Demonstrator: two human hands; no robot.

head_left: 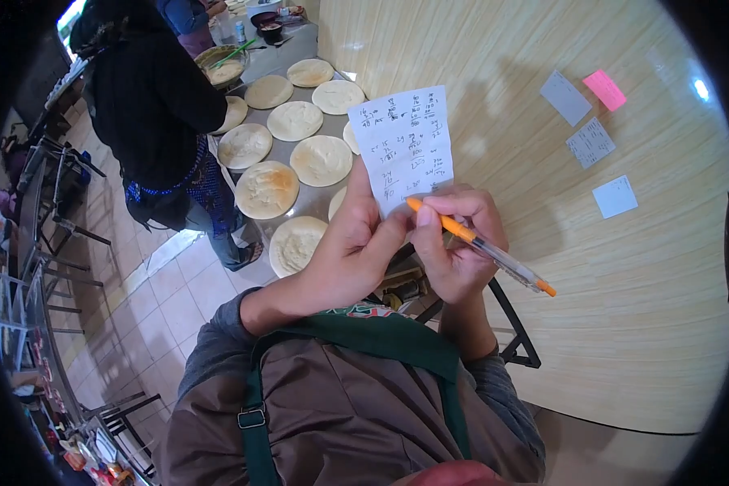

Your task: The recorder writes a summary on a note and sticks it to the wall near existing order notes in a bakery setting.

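My left hand (346,252) grips a white sheet of paper (404,130) by its lower end, the thumb across the front. Columns of handwritten figures cover the sheet. In my right hand (462,255) is an orange ballpoint pen (462,229) with a clear barrel, its tip at or very near the lower part of the paper. Beyond my left hand, several round flat breads (321,160) lie on a metal-topped table (261,110), some browned on top. The paper and my left hand partly cover a few of them.
A person (152,91) in black stands left of the table; another person (185,21) is farther back. A bowl (223,65) with a green-handled utensil sits at the table's far end. Several notes (590,143) stick to the wood-patterned panel (632,291) on my right. Metal-legged tables (67,225) line the left.
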